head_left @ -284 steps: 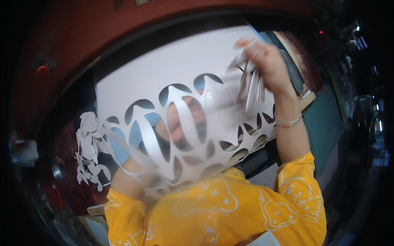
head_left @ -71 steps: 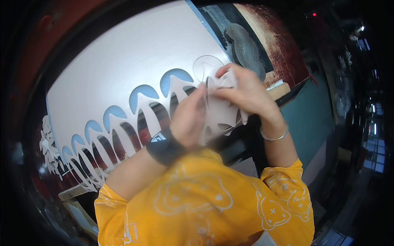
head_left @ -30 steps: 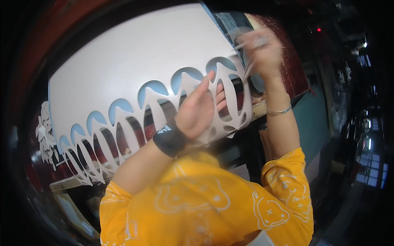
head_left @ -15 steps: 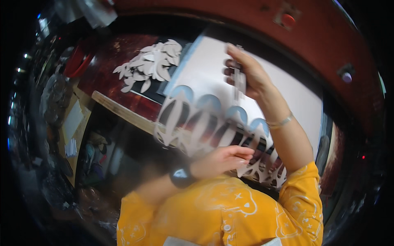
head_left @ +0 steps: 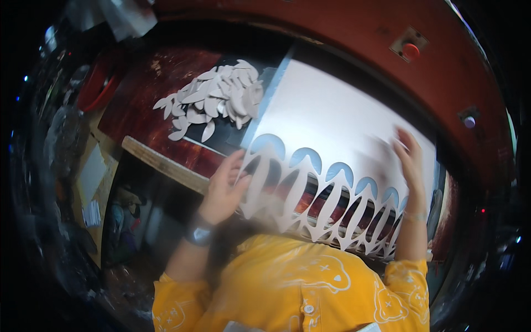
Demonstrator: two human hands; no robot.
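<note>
The left hand [head_left: 222, 191] is at the left end of a white sheet [head_left: 332, 105], its fingers partly bent and the thumb apart from them, right by the cut border; whether it pinches the sheet or only touches it, I cannot tell. The right hand [head_left: 410, 160], blurred, is released and holds nothing, its fingers loosely spread over the right part of the sheet.

The sheet lies on the dark red table [head_left: 130, 108], its near border reaching over the wooden edge [head_left: 166, 166]. Along that border runs a row of leaf-shaped holes with slim strips between them; blue backing [head_left: 268, 102] shows through the rounded tops. White leaf-shaped pieces [head_left: 215, 91] are heaped left of the sheet.
</note>
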